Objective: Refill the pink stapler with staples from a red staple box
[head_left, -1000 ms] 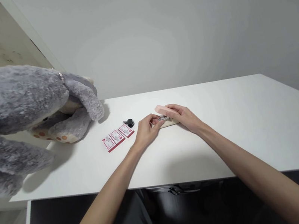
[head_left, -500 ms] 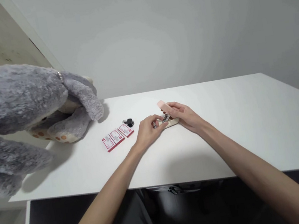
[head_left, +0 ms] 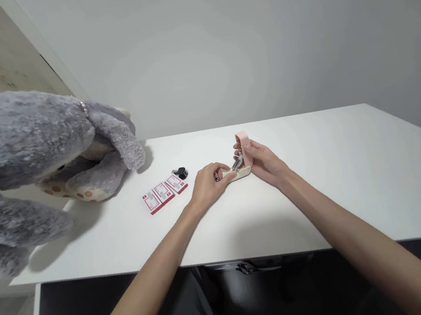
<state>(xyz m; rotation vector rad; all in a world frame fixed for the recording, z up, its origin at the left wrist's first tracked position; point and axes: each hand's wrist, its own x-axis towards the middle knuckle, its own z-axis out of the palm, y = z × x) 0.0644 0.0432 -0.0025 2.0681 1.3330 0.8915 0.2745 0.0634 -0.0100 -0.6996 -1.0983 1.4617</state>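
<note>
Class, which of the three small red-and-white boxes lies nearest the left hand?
The rightmost small red-and-white box, beside the small black object, at the row's end toward the left hand.

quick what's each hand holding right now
Left hand: closed, fingers pinching the near end of the pink stapler at its base.
Right hand: closed on the stapler's top, which is raised upright.

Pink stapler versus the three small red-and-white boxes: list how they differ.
The pink-and-cream plastic stapler is gripped between the left hand and the right hand; the three small red-and-white boxes lie untouched. The stapler stands open, its pink top raised upright; the boxes lie flat in a row. The stapler is plain-coloured; the boxes carry printed labels. Both rest on the white table.
</note>
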